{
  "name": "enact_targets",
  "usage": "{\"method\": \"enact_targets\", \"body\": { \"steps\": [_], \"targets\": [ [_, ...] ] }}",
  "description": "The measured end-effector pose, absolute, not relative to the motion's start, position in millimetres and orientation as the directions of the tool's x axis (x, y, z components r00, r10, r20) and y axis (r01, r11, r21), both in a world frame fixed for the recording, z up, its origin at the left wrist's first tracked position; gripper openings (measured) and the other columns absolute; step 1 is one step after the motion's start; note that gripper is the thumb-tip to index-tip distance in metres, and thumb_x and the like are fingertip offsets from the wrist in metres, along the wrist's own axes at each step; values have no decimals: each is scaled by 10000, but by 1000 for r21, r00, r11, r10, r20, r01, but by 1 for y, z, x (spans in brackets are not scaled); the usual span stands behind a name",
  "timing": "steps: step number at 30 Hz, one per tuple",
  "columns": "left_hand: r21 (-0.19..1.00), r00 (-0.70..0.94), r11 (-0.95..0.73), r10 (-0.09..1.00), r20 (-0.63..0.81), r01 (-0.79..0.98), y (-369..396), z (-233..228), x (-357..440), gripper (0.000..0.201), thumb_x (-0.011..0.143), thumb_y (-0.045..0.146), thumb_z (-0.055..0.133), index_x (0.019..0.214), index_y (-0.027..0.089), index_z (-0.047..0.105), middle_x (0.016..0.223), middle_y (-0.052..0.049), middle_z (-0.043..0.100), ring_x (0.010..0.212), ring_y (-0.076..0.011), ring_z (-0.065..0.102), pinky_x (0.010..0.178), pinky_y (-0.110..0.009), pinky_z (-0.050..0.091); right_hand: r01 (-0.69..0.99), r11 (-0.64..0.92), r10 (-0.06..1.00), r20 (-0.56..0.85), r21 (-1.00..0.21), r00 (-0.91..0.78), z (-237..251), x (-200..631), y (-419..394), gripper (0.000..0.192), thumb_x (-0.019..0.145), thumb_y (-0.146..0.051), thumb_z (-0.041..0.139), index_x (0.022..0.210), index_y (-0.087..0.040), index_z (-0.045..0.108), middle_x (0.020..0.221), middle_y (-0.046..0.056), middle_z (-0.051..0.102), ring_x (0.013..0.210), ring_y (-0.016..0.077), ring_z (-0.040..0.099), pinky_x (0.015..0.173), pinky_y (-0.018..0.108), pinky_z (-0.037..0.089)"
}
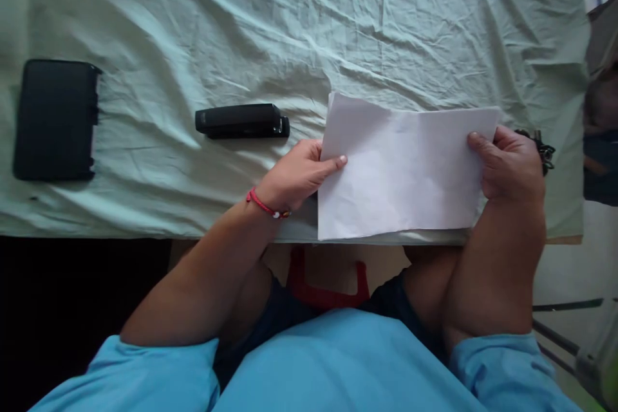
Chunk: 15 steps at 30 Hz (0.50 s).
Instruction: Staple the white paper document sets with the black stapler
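Our left hand (298, 172) and right hand (512, 162) pinch white paper sheets (408, 170) by opposite edges; black stapler (239, 121) lies near left hand.

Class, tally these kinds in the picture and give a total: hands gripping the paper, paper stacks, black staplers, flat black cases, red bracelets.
Hands gripping the paper: 2 (left hand, right hand)
Paper stack: 1
Black stapler: 1
Flat black case: 1
Red bracelet: 1
Total: 6
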<state>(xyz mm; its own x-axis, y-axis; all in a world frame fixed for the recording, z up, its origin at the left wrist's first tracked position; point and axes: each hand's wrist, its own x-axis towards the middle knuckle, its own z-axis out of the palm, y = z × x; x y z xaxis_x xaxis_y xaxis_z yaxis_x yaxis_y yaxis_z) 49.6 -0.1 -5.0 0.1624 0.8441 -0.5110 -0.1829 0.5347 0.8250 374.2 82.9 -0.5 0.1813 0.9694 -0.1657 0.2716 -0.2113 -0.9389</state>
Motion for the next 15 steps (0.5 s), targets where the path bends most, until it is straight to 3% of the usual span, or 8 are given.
{"method": "enact_targets", "body": {
  "steps": [3,6,10,12,15],
  "targets": [
    [813,88,511,856,-509,-280,5,-7,51,430,692,367,963,1009,147,773,977,-92,841,902,-257,794,868,-391,658,321,-173,957,-82,-931,277,-3,370,90,325,703,-275,768,997,-142,802,846,20,723,649,79,562,622,220,455],
    [818,109,501,864,-492,-282,14,-2,51,370,673,271,942,975,149,767,981,-78,840,928,-242,793,944,-401,649,357,-147,938,-16,-923,345,-5,373,99,254,736,-237,727,967,-153,792,876,13,725,667,71,556,656,217,462],
    [866,145,501,857,-494,-10,31,1,54,137,736,264,847,783,182,747,819,-36,795,816,-223,752,745,-323,610,454,-167,914,36,-875,405,-9,379,111,200,758,-187,685,928,-148,783,792,-6,667,629,67,488,598,210,388],
    [871,122,476,864,-489,119,38,-1,55,123,767,273,808,719,193,727,764,-28,768,762,-215,723,658,-295,563,518,-178,910,60,-837,410,-10,378,116,152,766,-184,677,881,-150,770,728,-21,613,617,68,436,561,208,324],
    [873,102,475,868,-485,113,39,-1,53,154,786,323,815,772,182,754,790,-35,781,754,-205,712,645,-282,546,589,-176,912,95,-789,399,-11,375,121,67,785,-171,655,792,-151,718,678,-34,546,627,67,391,552,203,264]
  ]
}}
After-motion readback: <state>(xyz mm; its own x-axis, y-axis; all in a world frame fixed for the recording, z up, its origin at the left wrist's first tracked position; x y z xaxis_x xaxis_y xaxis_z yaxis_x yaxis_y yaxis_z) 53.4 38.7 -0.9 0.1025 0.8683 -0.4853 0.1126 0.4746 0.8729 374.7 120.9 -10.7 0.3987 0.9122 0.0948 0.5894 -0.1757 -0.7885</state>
